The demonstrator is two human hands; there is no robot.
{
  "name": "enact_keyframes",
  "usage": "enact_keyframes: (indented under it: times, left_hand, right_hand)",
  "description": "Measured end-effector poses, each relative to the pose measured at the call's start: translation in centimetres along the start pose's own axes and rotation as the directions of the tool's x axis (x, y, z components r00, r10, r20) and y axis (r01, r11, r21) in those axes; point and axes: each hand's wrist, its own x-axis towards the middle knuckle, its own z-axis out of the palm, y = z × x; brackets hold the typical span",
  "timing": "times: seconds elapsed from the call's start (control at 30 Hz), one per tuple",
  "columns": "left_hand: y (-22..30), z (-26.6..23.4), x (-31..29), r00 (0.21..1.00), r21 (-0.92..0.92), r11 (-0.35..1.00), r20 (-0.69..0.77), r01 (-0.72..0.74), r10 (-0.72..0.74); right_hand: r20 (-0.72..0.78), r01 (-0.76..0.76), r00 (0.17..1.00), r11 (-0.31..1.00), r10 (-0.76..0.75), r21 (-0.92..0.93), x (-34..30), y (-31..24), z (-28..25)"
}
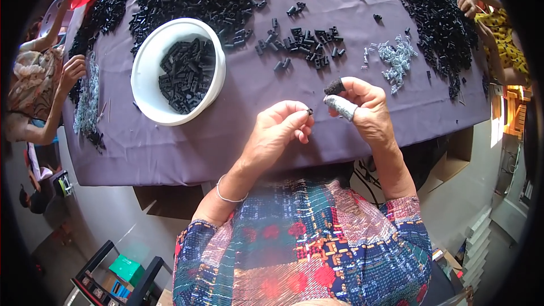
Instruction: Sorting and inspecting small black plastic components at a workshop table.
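Purple-clothed table [119,158] | grey floor [110,209] | left hand [277,130] pinching black piece [310,111] | right hand [371,114]: grip unclear

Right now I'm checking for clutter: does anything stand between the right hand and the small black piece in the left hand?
Nothing visible does: the left hand pinches the small black piece, facing the right hand across an open gap above the purple cloth.

Near centre, the left hand [277,128] pinches a black piece [310,111]; the right hand [367,110], thumb in a grey wrap [343,107], sits at its 3 o'clock. The tub [148,73] of black parts [187,79] stands at 10 o'clock, silvery parts [395,62] at 2.
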Motion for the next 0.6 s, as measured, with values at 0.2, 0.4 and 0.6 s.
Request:
enact_keyframes:
  times: [0.2, 0.4, 0.6]
  left_hand:
    - [-0.6, 0.4, -0.2, 0.997, 0.064, 0.995, -0.010, -0.076, 0.077]
    - [-0.8, 1.2, -0.3, 0.977, 0.145, 0.971, -0.073, -0.190, 0.202]
    - [-0.8, 1.4, -0.3, 0.971, 0.176, 0.964, -0.090, -0.202, 0.220]
  right_hand:
    - [0.045, -0.004, 0.999, 0.993, -0.001, 0.122, -1.0, 0.2, 0.8]
    - [0.005, 0.062, 0.998, 0.994, -0.063, 0.085, -2.0, 0.6, 1.4]
    - [-0.044, 0.142, 0.989, 0.990, -0.142, -0.006, -1.8, 1.3, 1.9]
